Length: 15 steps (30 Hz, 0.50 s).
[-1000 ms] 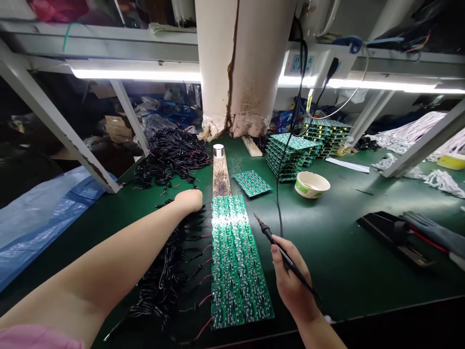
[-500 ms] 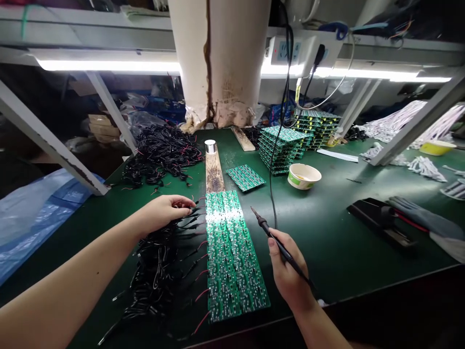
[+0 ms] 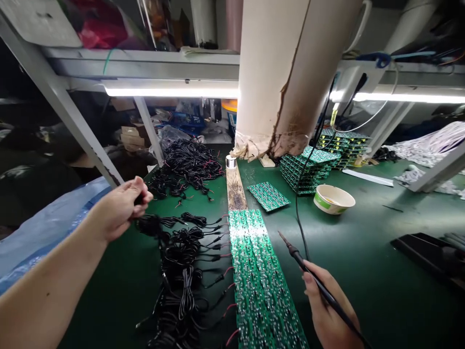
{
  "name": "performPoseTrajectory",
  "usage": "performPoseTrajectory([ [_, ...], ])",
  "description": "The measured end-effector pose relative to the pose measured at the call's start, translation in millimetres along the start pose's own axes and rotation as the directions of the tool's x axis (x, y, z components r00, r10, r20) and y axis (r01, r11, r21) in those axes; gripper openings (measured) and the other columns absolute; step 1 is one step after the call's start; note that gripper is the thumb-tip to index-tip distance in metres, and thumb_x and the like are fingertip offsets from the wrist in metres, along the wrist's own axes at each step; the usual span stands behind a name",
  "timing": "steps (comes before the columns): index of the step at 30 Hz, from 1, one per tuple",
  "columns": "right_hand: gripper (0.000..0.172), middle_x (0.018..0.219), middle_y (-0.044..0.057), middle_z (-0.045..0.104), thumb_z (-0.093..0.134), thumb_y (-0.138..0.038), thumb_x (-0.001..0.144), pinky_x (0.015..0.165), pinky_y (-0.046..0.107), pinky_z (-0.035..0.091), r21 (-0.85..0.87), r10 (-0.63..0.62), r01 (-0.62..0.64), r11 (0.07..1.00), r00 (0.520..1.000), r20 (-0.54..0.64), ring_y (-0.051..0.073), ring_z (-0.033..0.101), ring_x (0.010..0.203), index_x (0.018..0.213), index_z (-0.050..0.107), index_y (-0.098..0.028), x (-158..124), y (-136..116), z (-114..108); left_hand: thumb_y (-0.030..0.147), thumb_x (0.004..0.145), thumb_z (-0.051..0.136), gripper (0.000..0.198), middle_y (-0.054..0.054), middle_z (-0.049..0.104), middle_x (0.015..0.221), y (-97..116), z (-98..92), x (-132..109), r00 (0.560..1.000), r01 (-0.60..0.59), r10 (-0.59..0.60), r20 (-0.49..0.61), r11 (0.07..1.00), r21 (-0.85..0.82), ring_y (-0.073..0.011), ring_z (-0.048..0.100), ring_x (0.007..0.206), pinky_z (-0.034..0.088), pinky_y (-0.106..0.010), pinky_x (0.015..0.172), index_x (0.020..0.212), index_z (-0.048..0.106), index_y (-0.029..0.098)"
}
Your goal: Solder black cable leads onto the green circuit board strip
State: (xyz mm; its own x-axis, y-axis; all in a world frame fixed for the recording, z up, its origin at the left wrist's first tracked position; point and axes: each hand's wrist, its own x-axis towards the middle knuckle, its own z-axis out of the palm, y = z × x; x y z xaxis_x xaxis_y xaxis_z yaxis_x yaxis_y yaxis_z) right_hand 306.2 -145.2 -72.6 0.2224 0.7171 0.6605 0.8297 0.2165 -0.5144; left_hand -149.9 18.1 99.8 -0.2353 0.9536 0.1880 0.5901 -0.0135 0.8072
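Note:
My left hand [image 3: 125, 206] is closed at the left, above the edge of several coiled black cables [image 3: 187, 291]. Something dark shows between its fingers, too small to make out. Red wire ends run from the cables to the left edge of a long green circuit board panel [image 3: 256, 271]. In my right hand [image 3: 329, 305] is a soldering iron [image 3: 312, 276], gripped like a pen. Its tip points up and left, to the right of the panel and apart from it. The panel's near end is cut off by the picture's lower edge.
Behind the panel, a wooden strip [image 3: 236, 186] carries a shiny metal cylinder [image 3: 230, 162]. A loose circuit board [image 3: 269, 196], stacked boards [image 3: 303, 169] and a paper bowl [image 3: 334, 198] stand to the right. More black cables [image 3: 192, 165] are heaped at the back left. A large pipe [image 3: 279, 72] hangs overhead.
My left hand has left the wire ends beside the panel and moved left, away from it. My right hand keeps the soldering iron beside the panel. The view has shifted left and up.

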Motion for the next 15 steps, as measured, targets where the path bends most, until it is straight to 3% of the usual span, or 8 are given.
performPoseTrajectory([
  [3, 0.032, 0.105, 0.005, 0.083, 0.054, -0.049, 0.11, 0.071, 0.03, 0.065, -0.014, 0.012, -0.012, 1.0, 1.0, 0.006, 0.023, 0.083, 0.082, 0.119, 0.075, -0.026, -0.4, 0.3, -1.1, 0.063, 0.098, 0.053, 0.041, -0.001, 0.065, 0.08, -5.8, -3.2, 30.1, 0.995, -0.104, 0.096, 0.042, 0.944, 0.312, -0.0166, 0.056, 0.068, 0.046, -0.027, 0.064, 0.099, 0.061, 0.023],
  [5, 0.033, 0.105, 0.005, 0.083, 0.054, -0.051, 0.11, 0.067, 0.029, 0.065, -0.045, 0.033, -0.033, 0.998, 0.999, 0.006, 0.023, 0.083, 0.082, 0.119, 0.075, -0.027, -1.2, 1.5, -1.4, 0.056, 0.09, 0.064, 0.039, -0.006, 0.075, 0.093, -18.1, 15.3, 45.5, 0.977, -0.196, 0.112, 0.179, 0.796, 0.573, -0.0241, 0.066, 0.081, 0.05, -0.033, 0.074, 0.11, 0.068, 0.023],
  [9, 0.033, 0.111, 0.005, 0.083, 0.052, -0.05, 0.11, 0.068, 0.03, 0.065, -0.078, 0.025, -0.024, 0.997, 1.0, 0.015, 0.024, 0.084, 0.086, 0.123, 0.073, -0.028, -4.5, 9.0, 0.1, 0.036, 0.086, 0.062, 0.032, -0.01, 0.082, 0.111, -53.5, 72.7, 59.3, 0.952, -0.25, 0.073, 0.298, 0.75, 0.613, -0.0293, 0.074, 0.098, 0.054, -0.036, 0.085, 0.112, 0.077, 0.026],
  [11, 0.032, 0.113, 0.005, 0.083, 0.053, -0.047, 0.11, 0.07, 0.03, 0.067, -0.074, -0.007, 0.009, 0.997, 1.0, 0.021, 0.024, 0.084, 0.086, 0.126, 0.072, -0.028, -5.9, 13.8, 1.1, 0.036, 0.088, 0.059, 0.026, -0.008, 0.083, 0.112, -63.2, 84.6, 63.6, 0.949, -0.259, 0.091, 0.3, 0.769, 0.584, -0.0283, 0.075, 0.103, 0.054, -0.034, 0.089, 0.102, 0.079, 0.028],
  [13, 0.03, 0.112, 0.005, 0.083, 0.053, -0.045, 0.11, 0.068, 0.03, 0.067, -0.065, -0.036, 0.037, 0.997, 0.999, 0.015, 0.023, 0.084, 0.083, 0.126, 0.072, -0.029, -6.4, 17.1, 1.4, 0.039, 0.093, 0.053, 0.028, -0.006, 0.083, 0.115, -62.3, 75.6, 68.4, 0.962, -0.242, 0.125, 0.242, 0.804, 0.543, -0.0269, 0.074, 0.109, 0.054, -0.033, 0.095, 0.099, 0.078, 0.027],
  [15, 0.029, 0.11, 0.004, 0.084, 0.053, -0.044, 0.109, 0.064, 0.029, 0.067, -0.058, -0.039, 0.04, 0.998, 0.999, 0.018, 0.022, 0.084, 0.077, 0.126, 0.073, -0.03, -6.1, 17.9, 1.1, 0.042, 0.098, 0.048, 0.034, -0.006, 0.081, 0.118, -53.1, 50.9, 72.2, 0.981, -0.194, 0.154, 0.12, 0.845, 0.499, -0.0262, 0.071, 0.111, 0.053, -0.033, 0.097, 0.107, 0.075, 0.024],
])
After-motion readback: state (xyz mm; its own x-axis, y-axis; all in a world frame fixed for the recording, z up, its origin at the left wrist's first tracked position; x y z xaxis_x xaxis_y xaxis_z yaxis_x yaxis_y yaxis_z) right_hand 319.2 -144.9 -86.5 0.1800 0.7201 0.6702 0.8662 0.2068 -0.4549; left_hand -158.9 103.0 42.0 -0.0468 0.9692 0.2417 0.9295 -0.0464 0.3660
